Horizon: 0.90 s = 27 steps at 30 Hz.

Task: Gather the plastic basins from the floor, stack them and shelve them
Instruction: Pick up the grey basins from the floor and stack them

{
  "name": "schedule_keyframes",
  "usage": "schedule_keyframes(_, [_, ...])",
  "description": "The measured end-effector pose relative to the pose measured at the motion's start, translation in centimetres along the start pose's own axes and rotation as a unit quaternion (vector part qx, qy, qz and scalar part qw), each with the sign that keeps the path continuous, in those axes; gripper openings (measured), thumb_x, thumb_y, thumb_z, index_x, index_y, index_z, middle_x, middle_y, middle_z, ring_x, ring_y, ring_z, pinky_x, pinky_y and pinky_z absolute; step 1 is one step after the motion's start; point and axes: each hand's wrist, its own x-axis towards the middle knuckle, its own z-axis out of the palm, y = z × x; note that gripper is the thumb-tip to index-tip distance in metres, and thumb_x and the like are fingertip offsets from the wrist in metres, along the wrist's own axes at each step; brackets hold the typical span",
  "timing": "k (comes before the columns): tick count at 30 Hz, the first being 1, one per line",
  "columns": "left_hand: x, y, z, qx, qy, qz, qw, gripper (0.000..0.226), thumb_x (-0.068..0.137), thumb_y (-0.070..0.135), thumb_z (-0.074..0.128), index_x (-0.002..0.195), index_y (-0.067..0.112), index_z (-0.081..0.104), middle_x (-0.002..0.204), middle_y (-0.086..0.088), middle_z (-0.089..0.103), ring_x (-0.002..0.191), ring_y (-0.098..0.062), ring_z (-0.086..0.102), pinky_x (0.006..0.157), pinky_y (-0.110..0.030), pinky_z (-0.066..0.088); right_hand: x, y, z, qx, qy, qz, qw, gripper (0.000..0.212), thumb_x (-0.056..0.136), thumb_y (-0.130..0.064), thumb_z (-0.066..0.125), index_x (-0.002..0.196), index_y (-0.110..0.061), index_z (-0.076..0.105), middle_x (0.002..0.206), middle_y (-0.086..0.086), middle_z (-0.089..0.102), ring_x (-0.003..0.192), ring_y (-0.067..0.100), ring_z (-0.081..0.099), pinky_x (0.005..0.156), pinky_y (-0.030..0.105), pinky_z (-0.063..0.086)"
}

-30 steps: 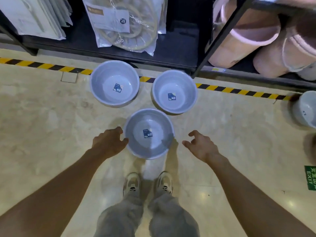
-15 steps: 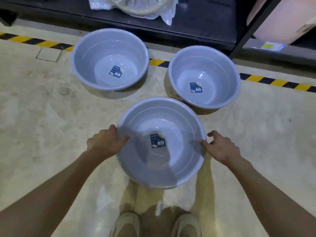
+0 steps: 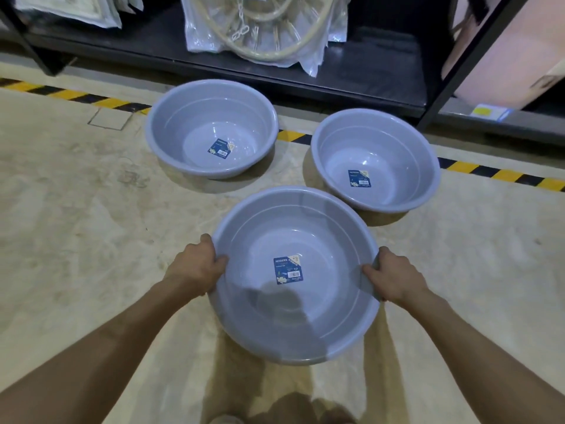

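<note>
Nearest grey-blue round plastic basin (image 3: 295,325) sits mouth-up in both hands, rim tilted slightly toward the camera; round, so no long axis, blue label sticker (image 3: 287,269) on its inside bottom. Left hand (image 3: 195,267) is clamped on the left rim, thumb over the lip inside, other fingers curled under and out of sight. Right hand (image 3: 397,278) is clamped on the right rim the same way, thumb inside. Can't tell whether the base touches the beige polished floor (image 3: 76,240). Two matching grey-blue basins stand mouth-up beyond it: left basin (image 3: 211,117) and right basin (image 3: 376,142), apart from each other, both over the yellow-black hazard tape (image 3: 501,174). Held basin's far rim is just beside the right basin. Black low shelf (image 3: 351,78) behind holds a clear plastic-wrapped pack (image 3: 263,26); bare shelf to its right. Open floor on both sides.
</note>
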Motion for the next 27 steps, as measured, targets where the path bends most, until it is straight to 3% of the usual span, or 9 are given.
schedule_keyframes(5, [-0.4, -0.4, -3.4, -0.025, 0.043, 0.004, 0.999, 0.032, 0.094, 0.041, 0.057, 0.085, 0.015, 0.041, 0.085, -0.013, 0.057, 0.07, -0.031, 0.052, 0.062, -0.037, 0.04, -0.8, -2.1, -3.5, 0.069, 0.025, -0.057, 0.996, 0.025, 0.091, -0.036, 0.055, 0.099, -0.013, 0.054, 0.088, 0.01, 0.066, 0.071, 0.028, 0.067, 0.068, 0.046, 0.06])
schedule_keyframes(9, [0.2, 1.1, -8.1, -0.068, 0.093, 0.046, 0.992, 0.03, 0.091, 0.038, 0.06, 0.083, 0.014, 0.043, 0.082, -0.015, 0.062, 0.075, -0.036, 0.059, 0.064, -0.04, 0.049, -0.2, -3.9, -8.5, 0.116, 0.098, -0.084, 0.985, 0.02, 0.087, -0.031, 0.06, 0.092, -0.012, 0.057, 0.078, 0.01, 0.068, 0.061, 0.026, 0.068, 0.061, 0.046, 0.062])
schedule_keyframes(13, [1.7, 4.9, -13.1, -0.072, 0.149, 0.087, 0.982, 0.029, 0.091, 0.035, 0.06, 0.087, 0.009, 0.047, 0.076, -0.015, 0.063, 0.062, -0.03, 0.062, 0.055, -0.036, 0.05, 0.8, -5.0, -14.1, 0.117, 0.158, -0.082, 0.977, 0.02, 0.087, -0.032, 0.062, 0.085, -0.013, 0.058, 0.072, 0.009, 0.066, 0.056, 0.024, 0.069, 0.052, 0.04, 0.061])
schedule_keyframes(16, [4.0, 9.0, -16.2, -0.071, 0.182, 0.108, 0.975, 0.027, 0.09, 0.033, 0.061, 0.089, 0.009, 0.048, 0.076, -0.011, 0.062, 0.067, -0.029, 0.059, 0.056, -0.036, 0.043, 1.9, -4.7, -17.7, 0.115, 0.21, -0.072, 0.968, 0.024, 0.085, -0.032, 0.063, 0.087, -0.009, 0.063, 0.075, 0.011, 0.066, 0.069, 0.031, 0.067, 0.063, 0.046, 0.06])
schedule_keyframes(19, [6.4, 13.5, -18.3, -0.082, 0.221, 0.126, 0.964, 0.028, 0.087, 0.034, 0.063, 0.094, 0.009, 0.051, 0.081, -0.007, 0.057, 0.082, -0.033, 0.051, 0.059, -0.036, 0.034, 3.2, -3.5, -20.4, 0.128, 0.27, -0.045, 0.953, 0.027, 0.083, -0.034, 0.064, 0.086, -0.006, 0.064, 0.076, 0.013, 0.066, 0.076, 0.032, 0.063, 0.064, 0.04, 0.055])
schedule_keyframes(23, [9.8, 19.3, -18.6, -0.099, 0.221, 0.15, 0.959, 0.034, 0.084, 0.034, 0.063, 0.105, 0.007, 0.061, 0.108, -0.02, 0.062, 0.099, -0.037, 0.054, 0.07, -0.036, 0.036, 5.3, -0.6, -22.7, 0.124, 0.316, -0.009, 0.94, 0.025, 0.083, -0.031, 0.063, 0.08, -0.007, 0.066, 0.07, 0.009, 0.062, 0.07, 0.028, 0.052, 0.051, 0.029, 0.035])
schedule_keyframes(27, [12.9, 23.5, -16.9, -0.074, 0.203, 0.19, 0.958, 0.03, 0.085, 0.033, 0.061, 0.099, 0.006, 0.06, 0.095, -0.017, 0.059, 0.096, -0.038, 0.053, 0.069, -0.037, 0.035, 7.6, 2.4, -23.5, 0.137, 0.341, 0.021, 0.93, 0.023, 0.085, -0.03, 0.064, 0.082, -0.008, 0.067, 0.067, 0.005, 0.058, 0.077, 0.032, 0.053, 0.06, 0.033, 0.037])
